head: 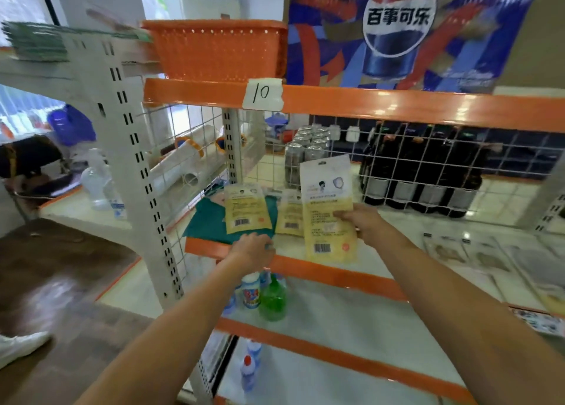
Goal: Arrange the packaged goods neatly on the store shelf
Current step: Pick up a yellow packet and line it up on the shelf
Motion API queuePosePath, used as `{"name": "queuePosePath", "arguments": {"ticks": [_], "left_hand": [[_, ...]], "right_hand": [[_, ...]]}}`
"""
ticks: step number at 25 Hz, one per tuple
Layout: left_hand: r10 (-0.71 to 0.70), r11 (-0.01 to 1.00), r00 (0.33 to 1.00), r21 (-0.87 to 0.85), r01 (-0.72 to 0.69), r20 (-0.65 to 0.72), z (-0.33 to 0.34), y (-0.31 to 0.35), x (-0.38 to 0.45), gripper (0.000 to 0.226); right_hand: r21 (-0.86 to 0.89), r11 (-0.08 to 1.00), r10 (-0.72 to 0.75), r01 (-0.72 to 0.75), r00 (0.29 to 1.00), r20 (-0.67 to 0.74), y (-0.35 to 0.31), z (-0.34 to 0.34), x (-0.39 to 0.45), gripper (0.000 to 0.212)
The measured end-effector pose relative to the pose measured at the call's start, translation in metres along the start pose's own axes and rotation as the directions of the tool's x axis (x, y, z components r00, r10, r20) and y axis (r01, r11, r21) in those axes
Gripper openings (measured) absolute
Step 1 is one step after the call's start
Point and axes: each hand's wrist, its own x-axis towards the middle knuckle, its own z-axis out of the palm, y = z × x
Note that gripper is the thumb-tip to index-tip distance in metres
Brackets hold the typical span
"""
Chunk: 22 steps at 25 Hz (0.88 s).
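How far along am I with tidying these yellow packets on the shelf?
Early on. Two flat yellow packets already lie on the orange-edged shelf. Your right hand holds a third yellow packet upright; your left hand rests at the shelf edge. Left: laying it down and squaring the row.

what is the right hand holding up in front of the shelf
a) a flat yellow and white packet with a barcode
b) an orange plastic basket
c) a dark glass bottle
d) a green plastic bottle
a: the right hand pinches the flat yellow and white packet with a barcode by its right edge, upright above the orange shelf edge.
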Motion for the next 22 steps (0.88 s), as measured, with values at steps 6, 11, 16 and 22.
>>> {"name": "queuePosePath", "arguments": {"ticks": [6, 11, 16, 22], "left_hand": [[0.018, 1.0, 1.0, 0.009, -0.018, -0.005, -0.002, 0.057, -0.007, 0.043], [0.111, 0.991, 0.993, -0.069, -0.113, -0.031, 0.018, 0.108, -0.025, 0.043], [0.164, 0.982, 0.986, -0.093, -0.164, -0.009, 0.052, 0.148, -0.065, 0.039], [0.231, 0.968, 0.973, -0.105, -0.228, 0.014, 0.081, 0.186, -0.1, 0.038]], "right_hand": [[0.178, 0.984, 0.003, -0.002, 1.0, -0.006, 0.013, -0.06, -0.033, 0.016], [0.22, 0.969, 0.118, -0.117, 0.993, 0.009, 0.054, -0.105, -0.076, 0.028], [0.258, 0.953, 0.157, -0.158, 0.987, 0.025, 0.095, -0.138, -0.114, 0.029], [0.315, 0.924, 0.224, -0.217, 0.974, 0.013, 0.13, -0.159, -0.154, 0.018]]}}
